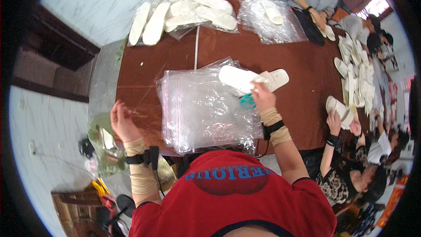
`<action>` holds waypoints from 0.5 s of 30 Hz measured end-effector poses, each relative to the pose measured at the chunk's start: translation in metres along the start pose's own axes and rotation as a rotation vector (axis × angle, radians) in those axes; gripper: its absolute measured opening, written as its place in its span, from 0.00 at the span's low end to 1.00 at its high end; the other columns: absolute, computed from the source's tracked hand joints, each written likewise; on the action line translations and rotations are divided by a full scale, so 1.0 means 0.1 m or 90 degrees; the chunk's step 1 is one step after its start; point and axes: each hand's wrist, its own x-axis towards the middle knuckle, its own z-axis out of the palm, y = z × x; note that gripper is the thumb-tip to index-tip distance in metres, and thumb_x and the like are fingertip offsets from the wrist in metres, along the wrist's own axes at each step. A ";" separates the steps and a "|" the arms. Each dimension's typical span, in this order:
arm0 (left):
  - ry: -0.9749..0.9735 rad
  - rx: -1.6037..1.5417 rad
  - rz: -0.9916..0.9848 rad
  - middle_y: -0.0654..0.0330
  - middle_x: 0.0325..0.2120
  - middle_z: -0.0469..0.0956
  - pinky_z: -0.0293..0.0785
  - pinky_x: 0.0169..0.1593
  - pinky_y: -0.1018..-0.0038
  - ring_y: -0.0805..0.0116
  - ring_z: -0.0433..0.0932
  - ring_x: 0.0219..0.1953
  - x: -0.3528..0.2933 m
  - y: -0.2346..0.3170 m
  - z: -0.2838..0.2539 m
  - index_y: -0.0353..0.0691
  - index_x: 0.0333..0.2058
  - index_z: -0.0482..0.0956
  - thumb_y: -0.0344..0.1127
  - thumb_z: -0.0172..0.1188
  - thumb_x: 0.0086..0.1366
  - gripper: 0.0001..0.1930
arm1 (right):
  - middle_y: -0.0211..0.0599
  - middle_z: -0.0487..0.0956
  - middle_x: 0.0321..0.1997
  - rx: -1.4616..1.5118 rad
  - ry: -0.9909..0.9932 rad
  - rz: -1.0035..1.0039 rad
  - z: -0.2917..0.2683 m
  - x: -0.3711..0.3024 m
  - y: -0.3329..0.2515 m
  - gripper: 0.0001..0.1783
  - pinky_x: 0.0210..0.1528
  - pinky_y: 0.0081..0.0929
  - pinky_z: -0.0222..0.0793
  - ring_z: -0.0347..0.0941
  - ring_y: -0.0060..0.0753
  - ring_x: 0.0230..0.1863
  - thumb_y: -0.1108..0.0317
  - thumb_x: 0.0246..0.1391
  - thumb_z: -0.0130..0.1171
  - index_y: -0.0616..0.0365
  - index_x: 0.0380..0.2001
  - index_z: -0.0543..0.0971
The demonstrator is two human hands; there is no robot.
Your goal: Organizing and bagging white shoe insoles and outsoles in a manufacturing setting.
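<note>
A pair of white slippers (237,77) lies crossed at the middle of the brown table, partly on a stack of clear plastic bags (199,109). My right hand (264,98) is over the slippers, its fingers closed at the strap of one; the exact grip is partly hidden. Beside that hand, a teal coiled or looped item (247,101) rests on the bags; its kind is unclear. My left hand (123,122) is raised near the table's left edge, fingers loosely curved and apart, with nothing visible in it.
Bagged white slippers (215,15) lie along the far edge of the brown table (149,66), beside a clear bag (272,30) with a slipper. More slippers (353,72) are heaped at the right. A co-worker's hand (334,123) holds a slipper there; others sit beyond.
</note>
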 end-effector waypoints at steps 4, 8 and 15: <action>0.184 0.054 -0.018 0.65 0.34 0.77 0.66 0.32 0.84 0.80 0.70 0.30 -0.08 0.03 -1.42 0.39 0.45 0.76 0.31 0.55 0.64 0.11 | 0.40 0.79 0.36 0.110 -0.162 -0.063 -0.09 0.34 0.28 0.14 0.37 0.37 0.71 0.75 0.49 0.34 0.64 0.52 0.55 0.45 0.44 0.76; 0.363 0.177 -0.035 0.70 0.29 0.76 0.63 0.29 0.82 0.80 0.69 0.28 -0.38 -0.14 -2.59 0.43 0.39 0.80 0.32 0.58 0.60 0.08 | 0.48 0.74 0.48 0.029 -0.048 -0.103 -0.14 0.65 0.27 0.25 0.52 0.41 0.64 0.69 0.50 0.48 0.63 0.52 0.56 0.48 0.54 0.70; 0.559 0.336 -0.099 0.68 0.26 0.77 0.67 0.24 0.81 0.80 0.72 0.28 -0.76 -0.65 -3.44 0.42 0.36 0.81 0.27 0.59 0.57 0.07 | 0.47 0.70 0.52 -0.044 -0.276 -0.104 -0.09 1.05 0.99 0.28 0.55 0.39 0.63 0.67 0.50 0.53 0.52 0.48 0.60 0.43 0.54 0.71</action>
